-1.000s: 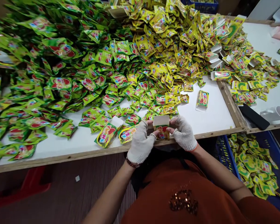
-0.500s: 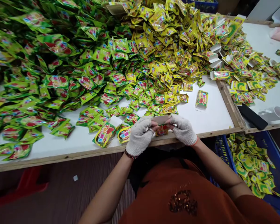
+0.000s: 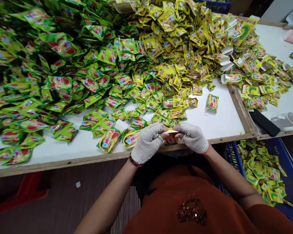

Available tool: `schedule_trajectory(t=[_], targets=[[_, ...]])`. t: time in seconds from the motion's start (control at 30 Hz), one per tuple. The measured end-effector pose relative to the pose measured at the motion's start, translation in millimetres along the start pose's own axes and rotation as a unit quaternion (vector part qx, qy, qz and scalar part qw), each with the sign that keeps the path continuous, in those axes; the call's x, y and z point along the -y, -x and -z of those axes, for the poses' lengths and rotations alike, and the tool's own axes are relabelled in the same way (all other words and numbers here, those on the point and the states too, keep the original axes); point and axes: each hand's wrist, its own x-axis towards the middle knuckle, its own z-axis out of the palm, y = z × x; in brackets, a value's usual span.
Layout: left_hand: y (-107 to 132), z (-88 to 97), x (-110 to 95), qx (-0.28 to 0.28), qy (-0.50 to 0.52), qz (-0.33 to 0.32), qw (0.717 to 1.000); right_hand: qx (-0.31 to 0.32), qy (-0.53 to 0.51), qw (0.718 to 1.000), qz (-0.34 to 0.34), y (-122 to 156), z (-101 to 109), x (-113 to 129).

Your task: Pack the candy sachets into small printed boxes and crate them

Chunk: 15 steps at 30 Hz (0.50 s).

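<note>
Both my hands wear white fingerless knit gloves and meet at the table's front edge. My left hand (image 3: 146,143) and my right hand (image 3: 193,137) are closed on a small yellow printed carton (image 3: 171,138), fingertips pressing down its top flap. Two flat unfolded cartons (image 3: 109,139) lie just left of my left hand. A huge heap of green and yellow sachets (image 3: 127,58) covers the white table (image 3: 224,120) behind the hands.
A single opened carton (image 3: 211,103) lies on bare table to the right. A second table on the right carries a white mug (image 3: 286,119), a black flat object (image 3: 264,122) and more sachets. A blue crate (image 3: 263,165) of yellow sachets sits below right.
The carton's top stood open a second ago; its flap has been folded down and my fingertips now press it closed. Both hands stayed at the table edge.
</note>
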Motion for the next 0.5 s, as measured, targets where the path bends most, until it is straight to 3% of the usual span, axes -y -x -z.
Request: schedule_trajectory(t=[0.3, 0.4, 0.5], targets=[[-10, 14.2, -20, 0.073, 0.078, 0.133, 0.985, -0.029, -0.014, 0.997, -0.065, -7, 2, 16], [-7, 13.4, -15, 0.049, 0.037, 0.077, 0.995, -0.027, -0.004, 0.999, -0.044, -8, 3, 16], [5, 10.4, -1, 0.012, -0.019, -0.039, 0.999, 0.004, 0.018, 1.0, 0.0, -5, 7, 12]])
